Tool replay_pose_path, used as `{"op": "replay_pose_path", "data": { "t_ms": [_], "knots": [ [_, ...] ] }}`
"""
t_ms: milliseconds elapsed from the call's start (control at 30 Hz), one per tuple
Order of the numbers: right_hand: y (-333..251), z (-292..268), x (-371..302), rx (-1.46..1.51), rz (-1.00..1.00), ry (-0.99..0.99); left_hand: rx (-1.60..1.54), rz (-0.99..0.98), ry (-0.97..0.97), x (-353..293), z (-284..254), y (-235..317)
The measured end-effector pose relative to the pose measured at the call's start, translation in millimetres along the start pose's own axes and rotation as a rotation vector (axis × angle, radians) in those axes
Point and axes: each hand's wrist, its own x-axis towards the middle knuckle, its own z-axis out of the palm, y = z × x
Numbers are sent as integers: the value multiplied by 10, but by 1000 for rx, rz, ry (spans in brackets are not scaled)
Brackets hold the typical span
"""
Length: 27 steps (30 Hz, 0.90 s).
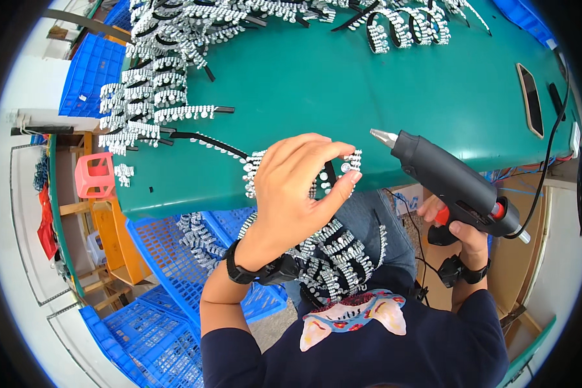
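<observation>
My left hand is closed in a pinch over the near edge of the green table. Between its thumb and fingertips is a curled rhinestone trim strip, silver beads on a black band; my fingers hide part of it. To the right, my right hand grips a black hot glue gun with a red trigger. Its metal nozzle points left toward the held strip, apart from it. More coiled trim strips lie in my lap beneath the left hand.
On the green table, a large heap of trim strips fills the far left. A phone and the gun's cord lie at right. A pink stool stands left; blue crates stand below the table.
</observation>
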Motion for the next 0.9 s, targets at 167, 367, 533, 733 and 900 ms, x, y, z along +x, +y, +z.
{"op": "replay_pose_path", "data": {
  "t_ms": [167, 367, 533, 733, 900],
  "knots": [
    [-107, -31, -65, -38, 46, -41, -73, -31, -26, -19, -25, 6],
    [-161, -60, -102, 25, 123, -93, -104, -12, -60, -39, -33, 0],
    [-181, -65, -91, 69, 115, -114, -105, 14, -11, -61, -11, -15],
    [-238, -65, -87, 35, 138, -85, -63, 97, 7, -94, 18, -31],
    [-381, -52, -96, -57, 184, -38, -8, 161, 10, -115, 43, -12]
  ]
}}
